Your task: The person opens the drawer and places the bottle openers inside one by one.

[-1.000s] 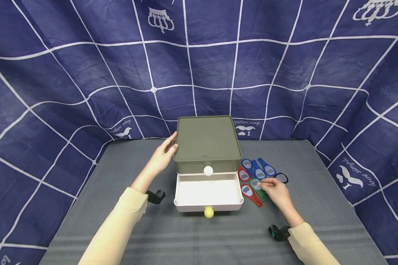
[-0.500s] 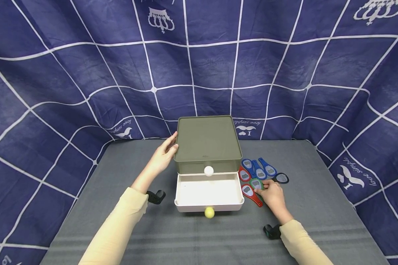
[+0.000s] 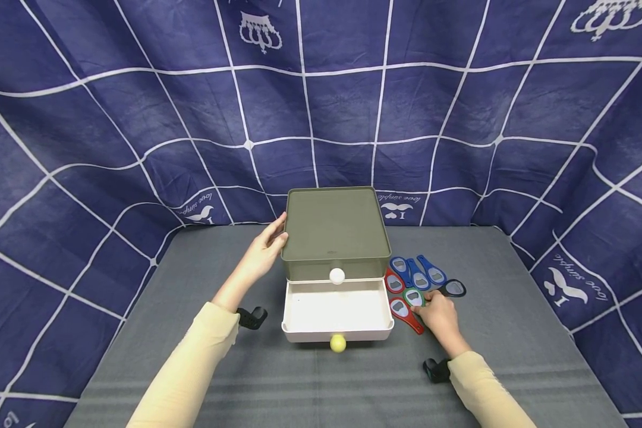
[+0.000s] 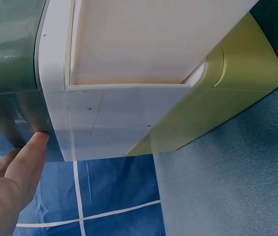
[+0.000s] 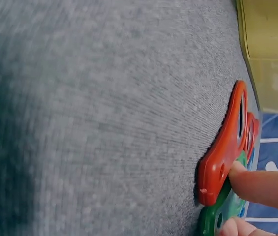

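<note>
Right of the cabinet (image 3: 337,226), we see the right hand (image 3: 441,316) pinching the green opener (image 3: 414,297), ring-first towards the cabinet, long axis slanting; the left hand (image 3: 260,254), fingers straight, touches the cabinet. Worktop (image 3: 505,297) spreads farther right.

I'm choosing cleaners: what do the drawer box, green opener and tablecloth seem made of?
Drawer box: probably glossy plastic; its side shows glare. Green opener: likely smooth plastic with rounded edges; grey inset possibly metal. Tablecloth: apparently matte fabric, visibly textured.

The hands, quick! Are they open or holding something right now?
Left hand: open, fingertips touching the side of the green box.
Right hand: closed, pinching the green bottle opener by its handle.
</note>
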A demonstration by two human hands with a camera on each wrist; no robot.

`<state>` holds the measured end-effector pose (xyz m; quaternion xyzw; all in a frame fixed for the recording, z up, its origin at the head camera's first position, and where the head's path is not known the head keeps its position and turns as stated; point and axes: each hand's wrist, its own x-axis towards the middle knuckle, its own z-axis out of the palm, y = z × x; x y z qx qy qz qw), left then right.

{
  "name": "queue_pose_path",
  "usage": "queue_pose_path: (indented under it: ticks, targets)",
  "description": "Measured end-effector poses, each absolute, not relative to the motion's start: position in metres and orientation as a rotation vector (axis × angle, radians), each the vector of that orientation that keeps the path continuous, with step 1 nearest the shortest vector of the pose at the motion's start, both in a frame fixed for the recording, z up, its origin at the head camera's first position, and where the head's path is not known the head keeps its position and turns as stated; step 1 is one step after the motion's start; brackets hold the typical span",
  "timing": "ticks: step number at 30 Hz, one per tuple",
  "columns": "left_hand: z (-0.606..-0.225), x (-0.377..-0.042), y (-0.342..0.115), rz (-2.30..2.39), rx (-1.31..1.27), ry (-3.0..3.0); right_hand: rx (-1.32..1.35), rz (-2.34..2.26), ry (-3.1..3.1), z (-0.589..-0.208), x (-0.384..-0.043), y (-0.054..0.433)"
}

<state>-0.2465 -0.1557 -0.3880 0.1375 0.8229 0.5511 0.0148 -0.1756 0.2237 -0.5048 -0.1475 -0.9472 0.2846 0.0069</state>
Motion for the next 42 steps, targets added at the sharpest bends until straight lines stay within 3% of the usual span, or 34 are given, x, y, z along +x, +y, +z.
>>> queue_pose_path:
  ticks: [12,17,31,42]
  targets:
    - [-0.366,-0.233,-0.150,1.694,0.403,2.548,-0.420,1.013,-2.943,-0.493,-0.171,0.230]
    - [-0.378,-0.240,-0.154,1.713,0.403,2.549,-0.378,1.085,-2.971,-0.470,-0.168,0.231]
    - [-0.373,-0.238,-0.153,1.684,0.363,2.531,-0.105,1.296,-2.980,-0.401,-0.156,0.220]
    - [-0.350,-0.221,-0.147,1.667,0.389,2.538,0.234,1.633,-2.908,-0.378,-0.147,0.187]
